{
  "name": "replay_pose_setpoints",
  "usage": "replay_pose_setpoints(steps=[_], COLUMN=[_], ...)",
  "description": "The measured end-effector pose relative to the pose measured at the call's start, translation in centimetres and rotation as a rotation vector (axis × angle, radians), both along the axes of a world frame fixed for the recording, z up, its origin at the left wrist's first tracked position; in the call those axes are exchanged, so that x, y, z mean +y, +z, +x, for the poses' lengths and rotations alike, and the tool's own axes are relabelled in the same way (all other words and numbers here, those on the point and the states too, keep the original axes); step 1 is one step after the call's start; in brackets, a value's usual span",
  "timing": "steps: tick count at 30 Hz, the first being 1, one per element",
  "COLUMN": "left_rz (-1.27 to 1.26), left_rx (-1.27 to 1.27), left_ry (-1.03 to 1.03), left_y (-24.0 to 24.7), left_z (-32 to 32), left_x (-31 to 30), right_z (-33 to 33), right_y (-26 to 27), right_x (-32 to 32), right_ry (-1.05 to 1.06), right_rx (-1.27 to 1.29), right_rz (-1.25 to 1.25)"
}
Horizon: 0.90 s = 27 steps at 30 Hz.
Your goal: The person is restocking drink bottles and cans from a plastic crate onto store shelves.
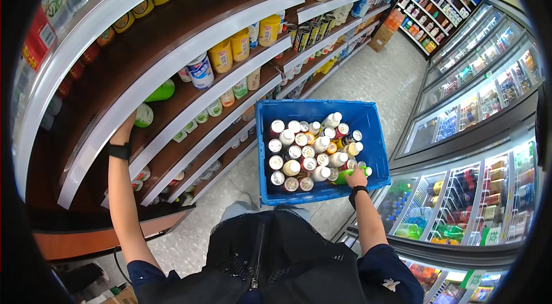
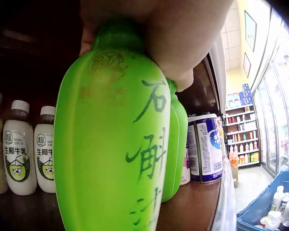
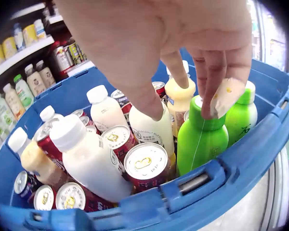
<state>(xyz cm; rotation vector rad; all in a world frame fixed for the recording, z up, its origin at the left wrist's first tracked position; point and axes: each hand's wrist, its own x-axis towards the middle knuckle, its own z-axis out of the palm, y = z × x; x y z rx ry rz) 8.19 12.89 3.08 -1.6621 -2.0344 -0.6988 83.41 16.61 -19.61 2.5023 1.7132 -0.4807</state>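
In the left wrist view, my left hand point(image 2: 183, 31) grips a green bottle point(image 2: 113, 125) by its neck on the shelf, the cap covered by the hand. A second green bottle point(image 2: 178, 144) stands close behind it, a fingertip right at its top. From the head view, that left hand point(image 1: 133, 123) is partly behind the shelf's white edge. My right hand point(image 3: 183, 53) is over the blue crate point(image 1: 265, 148), thumb spread apart. Its fingertips, one with a pale wrap, touch the top of a green bottle point(image 3: 202, 142); another green bottle point(image 3: 243, 115) stands beside that one.
White-capped bottles point(image 3: 94, 161) and drink cans point(image 3: 145, 163) fill the crate. Milk bottles point(image 2: 20, 149) and a blue-and-white tub point(image 2: 206, 149) share the left hand's shelf. Glass-door fridges point(image 1: 460, 189) line the right side, and tiled floor point(image 1: 351, 77) runs between.
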Motion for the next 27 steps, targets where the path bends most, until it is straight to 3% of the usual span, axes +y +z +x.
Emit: replay_pose_setpoints(steps=[2,4,12,20,22,24,27], left_rz=[0.068,-0.002,0.080,0.109,0.136,0.142,0.182], left_rx=[-0.105,0.293,0.394,0.571,0.572,0.572,0.586], left_ry=[-0.097,0.111,0.285,0.126,0.084,0.090,0.112], left_y=[2.6,3.8,2.3,1.3,1.7,2.5,3.6], left_z=[5.4,8.0,8.3,12.4,13.7,15.0,17.1], left_x=[-0.9,-1.1,-1.8,-3.8,-3.9,-3.7,-4.2], right_z=[0.8,1.5,4.1,5.3,6.1,6.5,5.9], right_y=[-0.4,-0.3,-5.1,5.3,9.3,12.5,15.8], right_x=[-0.2,0.2,0.1,2.4,3.8,5.9,8.6], right_ry=[-0.001,0.064,0.255,0.420,0.574,0.560,0.546], right_rx=[-0.036,-0.090,-0.145,0.108,0.262,0.466,0.541], right_rz=[-0.024,-0.091,-0.041,0.007,0.041,0.025,0.138])
